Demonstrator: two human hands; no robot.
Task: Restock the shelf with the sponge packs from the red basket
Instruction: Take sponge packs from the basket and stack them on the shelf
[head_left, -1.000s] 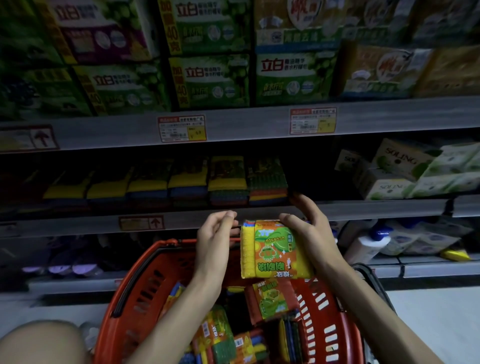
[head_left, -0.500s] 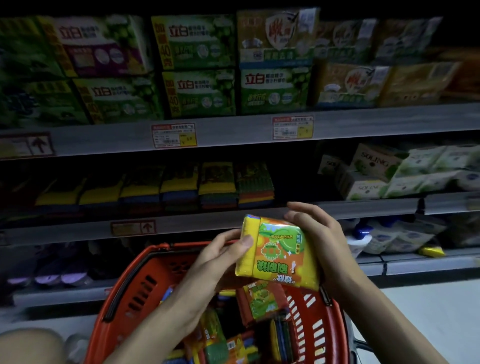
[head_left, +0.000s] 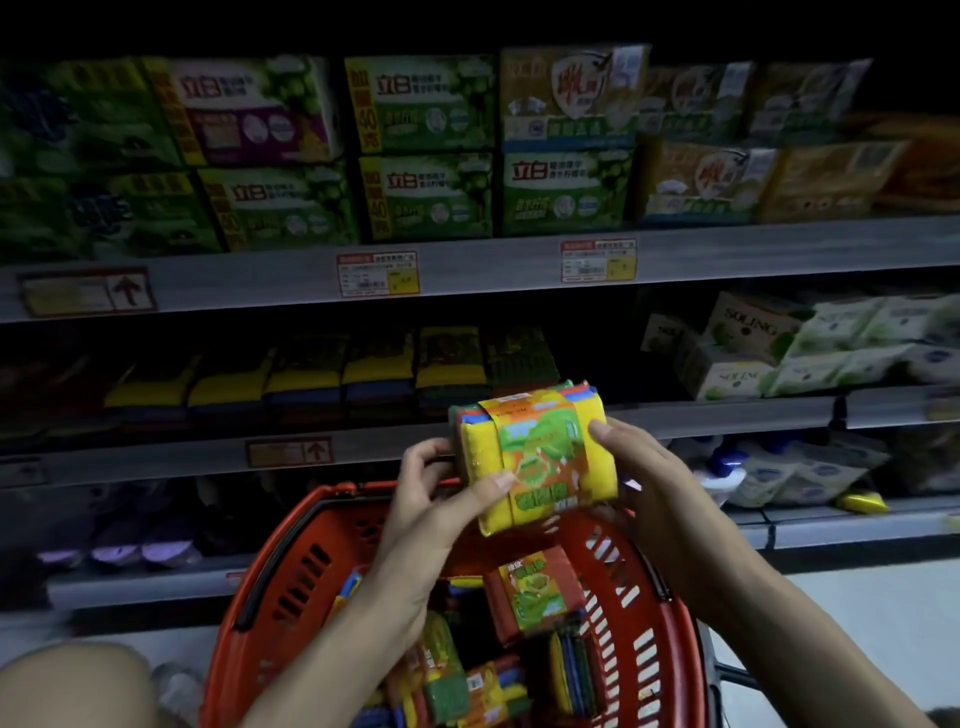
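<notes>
Head view, dim: grey shelf (head_left: 156, 460) behind red basket (head_left: 234, 660), held sponge pack (head_left: 540, 457)

**Detail lost to shadow, blur and frame edges**

The red basket (head_left: 291, 561) is cut off by the bottom edge, and its far rim is partly covered by the sponge pack (head_left: 540, 457) and the left hand (head_left: 426, 499). The fingers of the right hand (head_left: 639, 467) are hidden behind that pack. Print on the price tags (head_left: 377, 274) cannot be read. The boxes (head_left: 831, 171) at the upper right are blurred, and the goods (head_left: 119, 540) at the lower left are lost in shadow.

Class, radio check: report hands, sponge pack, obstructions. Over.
Left hand, right hand both holding sponge pack, above red basket. Not yet on shelf. Nothing seen blocking.
</notes>
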